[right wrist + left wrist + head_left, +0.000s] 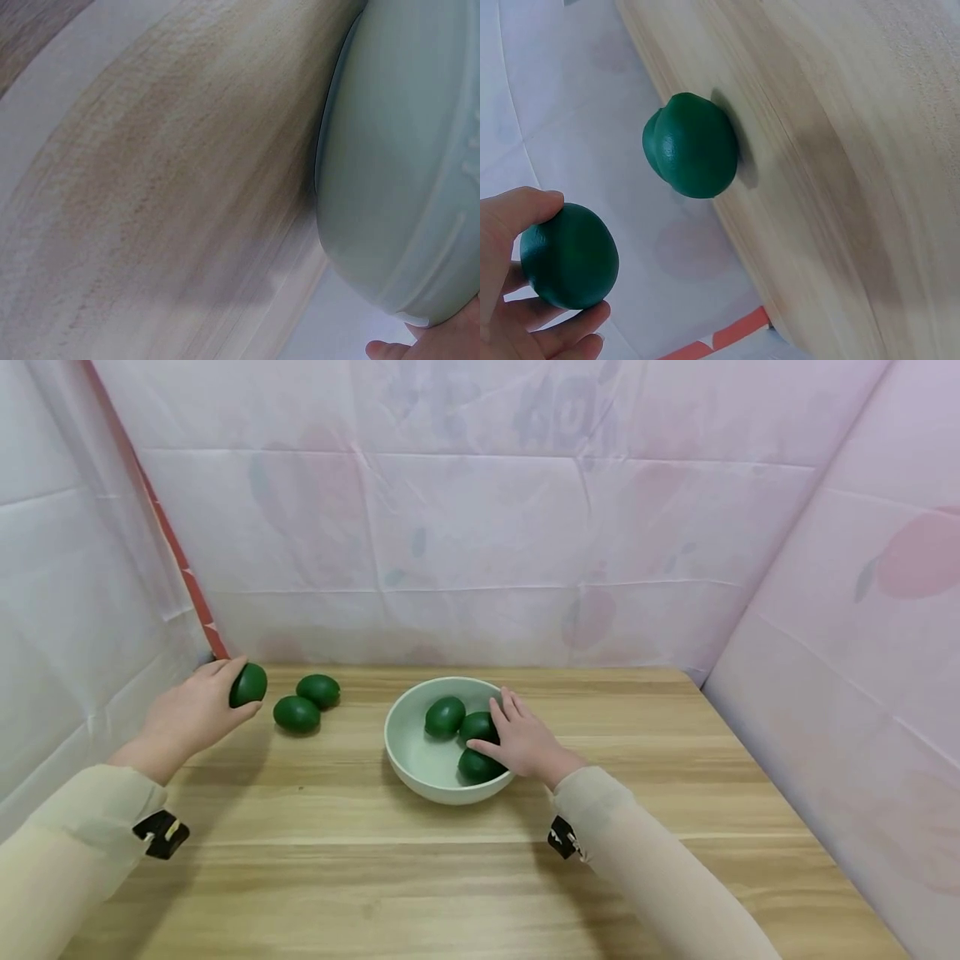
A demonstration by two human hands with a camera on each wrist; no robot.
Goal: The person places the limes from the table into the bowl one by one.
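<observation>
My left hand grips a dark green egg-shaped fruit just above the table's far left corner; in the left wrist view the fruit sits between thumb and fingers. Two more green fruits lie on the table just right of it, overlapping as a pair of fruits in the wrist view. A pale green bowl holds three green fruits. My right hand rests with straight fingers on the bowl's right rim, thumb over the nearest fruit. The right wrist view shows the bowl's outer wall and one fingertip.
The wooden table is closed in by pale cloth walls at the back and on both sides. A red strip runs down the left corner. Bare wood lies in front of and to the right of the bowl.
</observation>
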